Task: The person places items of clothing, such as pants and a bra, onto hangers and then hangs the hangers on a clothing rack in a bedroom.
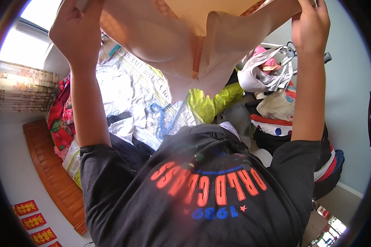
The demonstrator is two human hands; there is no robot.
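High in front of me, a pale beige garment (160, 40) with moulded cups and lace-like trim is spread between my two hands. It looks like a padded undergarment; its upper part runs past the picture's top edge. My left hand (75, 38) grips it at the upper left, and my right hand (311, 31) pinches the upper right. Some fingertips of both hands are cut off by the frame. Below the garment, blue clothes hangers (162, 119) lie on the patterned bedding (136, 71). White clothing (123, 125) and dark clothing (133, 151) are beside them.
White bras (253, 78) hang from a metal rack (292, 52) beside my right forearm. Beneath them are piled clothes (272, 132). A wooden headboard (52, 173) stands on the left, near a red floral cloth (60, 120), a curtain (24, 88) and a bright window (24, 46).
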